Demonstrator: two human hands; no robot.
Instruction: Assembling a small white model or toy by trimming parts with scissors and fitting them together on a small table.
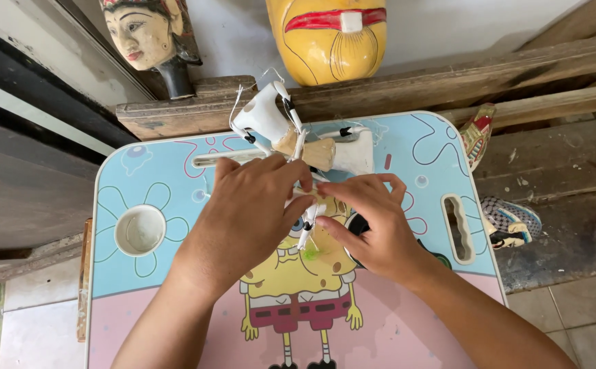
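white puppet [291, 133] — just above both hands, fingertips touching it

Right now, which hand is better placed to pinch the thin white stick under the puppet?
Probably the right hand: its fingertips already touch the white stick. The left hand grips the puppet higher up.

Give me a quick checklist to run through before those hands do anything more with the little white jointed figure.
1. Left hand has hold of the white jointed figure: ok.
2. Right hand pinches a thin white limb: ok.
3. Figure is over the cartoon table, not beyond its edge: ok.
4. Strings on the figure are free of tangles: cannot tell.
5. Round cup hole is apart from the hands: ok.
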